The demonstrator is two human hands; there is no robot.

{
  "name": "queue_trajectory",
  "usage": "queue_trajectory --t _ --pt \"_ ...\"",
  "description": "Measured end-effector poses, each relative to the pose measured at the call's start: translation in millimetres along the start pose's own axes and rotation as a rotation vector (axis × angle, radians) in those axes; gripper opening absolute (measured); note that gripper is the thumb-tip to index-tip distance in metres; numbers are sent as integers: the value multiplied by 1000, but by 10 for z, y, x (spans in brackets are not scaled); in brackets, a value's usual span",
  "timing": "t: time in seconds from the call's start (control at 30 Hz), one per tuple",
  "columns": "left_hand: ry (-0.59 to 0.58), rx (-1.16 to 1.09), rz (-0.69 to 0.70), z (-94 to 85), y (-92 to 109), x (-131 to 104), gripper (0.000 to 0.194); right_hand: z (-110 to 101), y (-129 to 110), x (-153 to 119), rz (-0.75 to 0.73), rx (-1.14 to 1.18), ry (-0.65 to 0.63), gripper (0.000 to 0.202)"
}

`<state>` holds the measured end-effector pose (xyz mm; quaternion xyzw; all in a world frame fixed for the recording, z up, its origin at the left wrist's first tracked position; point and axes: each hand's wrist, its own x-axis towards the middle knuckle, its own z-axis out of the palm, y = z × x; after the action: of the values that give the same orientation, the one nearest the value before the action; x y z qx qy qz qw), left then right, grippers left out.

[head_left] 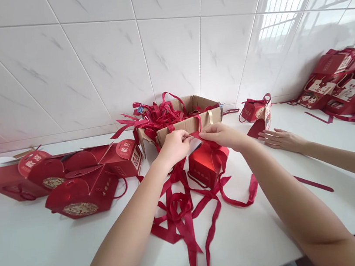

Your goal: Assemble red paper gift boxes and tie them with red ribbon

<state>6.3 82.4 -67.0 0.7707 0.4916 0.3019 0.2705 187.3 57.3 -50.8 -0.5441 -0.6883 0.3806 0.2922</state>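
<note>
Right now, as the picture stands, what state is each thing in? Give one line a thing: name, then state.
Middle red box: standing upright
Left hand: fingers pinched at the box's top; exact grip unclear
Right hand: likewise pinched, grip unclear
Loose ribbon: tangled
Cardboard box: open-topped, filled with ribbons
Left red boxes: clustered together
Far-right red boxes: piled up
Other person's hand: open, fingers extended

The one view looks from the person's head, forward and down across the white bench to the tiled wall behind it. The forearms run in from below, near the lens (the right shows its elbow crease); the left fingers and right fingers sit mid-frame, farther off.
</note>
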Motion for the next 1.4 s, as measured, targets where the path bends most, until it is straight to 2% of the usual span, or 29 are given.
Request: queue_trajectory --t 0.27,0.6,0.8,0.97,1.23,1.4 --pt "-26 -38 -56 0 -36 5 20 -10 17 11 40 -72 -30 43" --pt "-62 -32 -46 -34 -1 -20 19 139 61 93 45 -79 -26 47" --pt "-99 -43 -33 -54 4 -27 27 134 72 101 26 -78 -56 42" --pt "-68 -18 -10 -43 26 -32 33 143 49 88 44 -102 -56 38" --pt "17 -43 60 -61 26 -14 19 133 13 46 -27 -102 -58 37" --pt "30 -95 29 -68 -49 23 19 127 33 46 -56 -119 -62 36"
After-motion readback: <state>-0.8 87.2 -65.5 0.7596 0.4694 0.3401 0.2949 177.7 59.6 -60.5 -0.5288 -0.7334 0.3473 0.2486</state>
